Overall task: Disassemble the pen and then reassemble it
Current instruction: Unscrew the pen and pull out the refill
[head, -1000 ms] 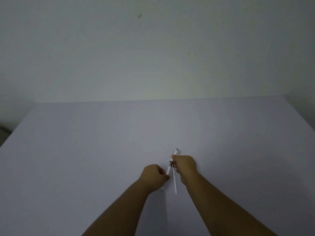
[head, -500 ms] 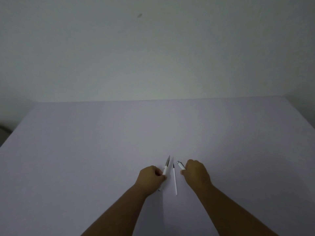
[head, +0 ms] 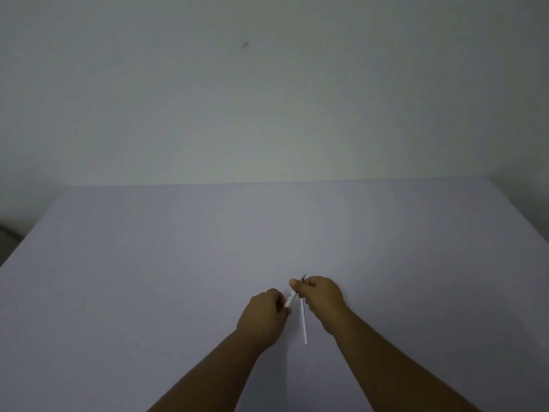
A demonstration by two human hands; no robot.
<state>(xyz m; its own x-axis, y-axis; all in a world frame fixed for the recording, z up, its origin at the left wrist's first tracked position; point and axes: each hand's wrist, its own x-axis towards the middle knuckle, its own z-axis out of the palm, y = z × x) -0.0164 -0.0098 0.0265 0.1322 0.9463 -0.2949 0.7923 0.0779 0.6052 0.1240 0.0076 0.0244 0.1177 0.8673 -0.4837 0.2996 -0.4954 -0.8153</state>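
My left hand is closed around the rear of a white pen barrel, which points up and to the right just above the table. My right hand pinches the barrel's front end, where a dark pointed tip pokes out past the fingers. A thin white refill tube lies on the table between my two wrists, running toward me. Its far end is hidden under my right hand. I cannot see any small cap piece.
A pale lilac table fills the lower half of the view, with its far edge against a plain light wall. The table's left edge drops off near a dark object.
Half a second ago my hands were apart, the right one holding a small white piece. The right hand has moved back left and now grips the front end of the barrel.
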